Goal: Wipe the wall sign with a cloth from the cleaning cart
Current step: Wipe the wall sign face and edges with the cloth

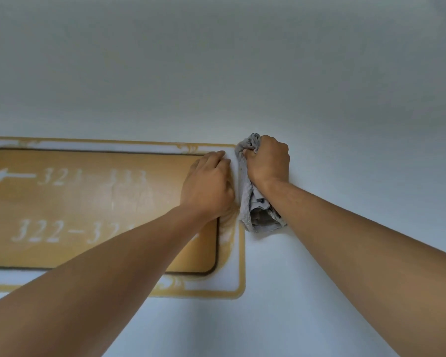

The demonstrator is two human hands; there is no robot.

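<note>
A gold wall sign (88, 207) with a white, gold-trimmed border and white room numbers and an arrow hangs on the pale wall at the lower left. My left hand (209, 184) lies flat on the sign's right end, fingers together near the upper right corner. My right hand (268, 161) is shut on a bunched grey cloth (247, 199), pressed against the sign's right edge. The cloth hangs down below my fist along that edge.
A plain pale wall (242, 73) fills the view above and to the right of the sign. The cleaning cart is out of sight.
</note>
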